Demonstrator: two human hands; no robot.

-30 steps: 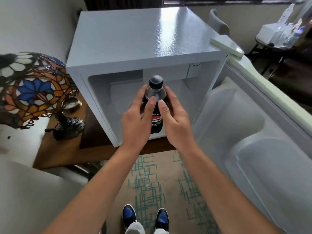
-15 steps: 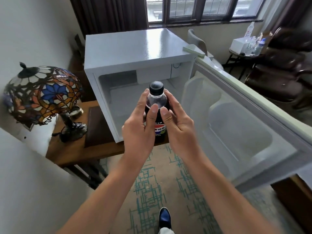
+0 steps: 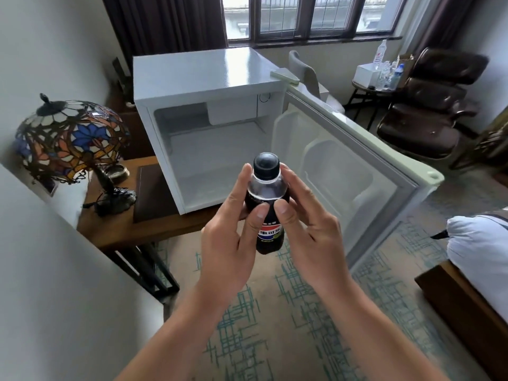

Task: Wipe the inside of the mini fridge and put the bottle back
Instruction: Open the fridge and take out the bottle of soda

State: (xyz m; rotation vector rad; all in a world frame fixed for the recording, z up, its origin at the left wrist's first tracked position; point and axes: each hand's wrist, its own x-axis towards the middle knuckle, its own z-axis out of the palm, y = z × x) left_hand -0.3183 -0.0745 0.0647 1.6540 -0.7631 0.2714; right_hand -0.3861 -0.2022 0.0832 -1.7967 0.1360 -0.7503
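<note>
A person held a small dark cola bottle (image 3: 265, 215) upright in both hands, in front of the open white mini fridge (image 3: 198, 86), outside its cavity and above the patterned carpet (image 3: 275, 312). The left hand (image 3: 228, 243) and the right hand (image 3: 310, 232) each curled around the bottle's sides, thumbs pressed on its front just above the label, the black cap showing between the fingertips. The fridge stood on a wooden tabletop (image 3: 115, 226), its door (image 3: 357, 166) swung wide to the right. A stained-glass lamp (image 3: 71, 138) sat beside it on the left.
</note>
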